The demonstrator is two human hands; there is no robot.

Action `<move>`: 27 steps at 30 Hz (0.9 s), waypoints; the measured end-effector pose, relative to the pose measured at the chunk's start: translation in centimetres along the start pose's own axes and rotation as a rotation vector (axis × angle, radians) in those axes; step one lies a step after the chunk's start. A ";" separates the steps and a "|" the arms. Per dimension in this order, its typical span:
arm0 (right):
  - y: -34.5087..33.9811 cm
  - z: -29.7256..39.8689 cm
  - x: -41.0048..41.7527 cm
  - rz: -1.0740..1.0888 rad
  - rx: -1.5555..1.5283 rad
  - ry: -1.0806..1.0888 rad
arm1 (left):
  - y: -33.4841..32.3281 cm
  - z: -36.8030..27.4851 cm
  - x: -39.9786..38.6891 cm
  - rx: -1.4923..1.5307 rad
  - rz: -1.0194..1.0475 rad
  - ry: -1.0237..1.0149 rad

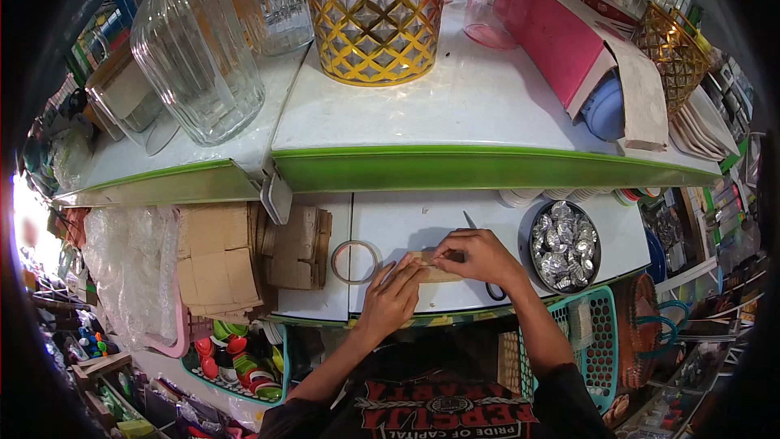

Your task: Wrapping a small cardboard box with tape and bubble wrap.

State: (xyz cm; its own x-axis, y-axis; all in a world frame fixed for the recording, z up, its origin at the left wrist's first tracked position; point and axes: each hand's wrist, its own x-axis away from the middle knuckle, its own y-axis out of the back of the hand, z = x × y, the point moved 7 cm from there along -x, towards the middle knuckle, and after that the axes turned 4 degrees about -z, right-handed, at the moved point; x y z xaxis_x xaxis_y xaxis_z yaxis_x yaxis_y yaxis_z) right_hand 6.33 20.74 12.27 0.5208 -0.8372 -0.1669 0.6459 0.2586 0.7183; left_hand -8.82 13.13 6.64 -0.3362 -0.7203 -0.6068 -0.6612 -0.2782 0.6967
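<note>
My left hand (393,296) lies over the left end of a small flat brown piece, apparently cardboard (442,274), on the white lower shelf. My right hand (478,256) is bent over the same piece, with thumb and forefinger pinched together; whether something thin is between them is too small to tell. A pair of scissors (496,291) lies partly hidden under my right hand, its blade tip showing above and a dark handle loop below. Left of my hands is a thin roll of tape (354,262). On the right, a round dark pan (595,274) holds many crumpled silver foil pieces.
Folded cardboard (219,280) and bubble wrap (128,268) sit at left. Above, a green-edged shelf (487,169) holds a glass jar (198,67), a gold-patterned container (378,24) and a pink box (548,36). Teal baskets (600,341) stand below the shelf's front edge.
</note>
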 end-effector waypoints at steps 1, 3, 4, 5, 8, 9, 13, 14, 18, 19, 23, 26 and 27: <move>-0.2 0.1 -0.4 0.049 -0.019 -0.018 | -0.1 0.4 0.1 0.056 0.008 0.032; -0.5 0.2 -1.1 0.097 -0.037 -0.036 | -0.2 0.6 0.2 0.112 0.014 0.063; -0.8 0.0 -1.3 0.144 0.020 -0.047 | -0.1 1.0 0.3 0.162 -0.012 0.125; -1.1 -0.1 -1.5 0.192 0.078 -0.057 | 0.0 1.3 0.4 0.211 -0.038 0.188; -1.2 -0.2 -1.8 0.229 0.122 -0.103 | -0.1 1.4 0.4 0.219 -0.057 0.171; -1.2 0.0 -2.1 0.231 0.122 -0.100 | -0.1 1.4 0.4 0.217 -0.059 0.173; -1.7 0.1 -2.5 0.266 0.223 -0.075 | -0.2 1.1 0.4 0.126 -0.032 0.142; -1.7 0.1 -2.5 0.264 0.239 -0.058 | -0.3 1.1 0.4 0.118 -0.007 0.150; -1.8 0.5 -2.7 0.270 0.235 -0.050 | -0.3 0.7 0.3 0.127 -0.085 0.043; -1.8 0.6 -2.7 0.279 0.235 -0.054 | -0.3 0.7 0.4 0.125 -0.083 0.046; -2.0 0.3 -2.8 0.269 0.274 -0.043 | -0.3 0.3 0.2 0.106 -0.045 0.054; -2.2 0.4 -2.9 0.271 0.305 -0.044 | -0.4 0.4 0.5 0.116 -0.021 0.070; -2.3 0.4 -2.9 0.272 0.305 -0.043 | -0.4 0.3 0.5 0.115 -0.021 0.072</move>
State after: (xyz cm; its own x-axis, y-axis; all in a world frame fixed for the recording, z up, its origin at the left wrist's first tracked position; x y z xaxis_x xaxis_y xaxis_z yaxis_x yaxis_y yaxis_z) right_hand 3.08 22.40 11.38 0.6219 -0.7789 0.0802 0.2896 0.3240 0.9007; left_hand -8.98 13.07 5.92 -0.2751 -0.7597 -0.5892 -0.7416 -0.2224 0.6329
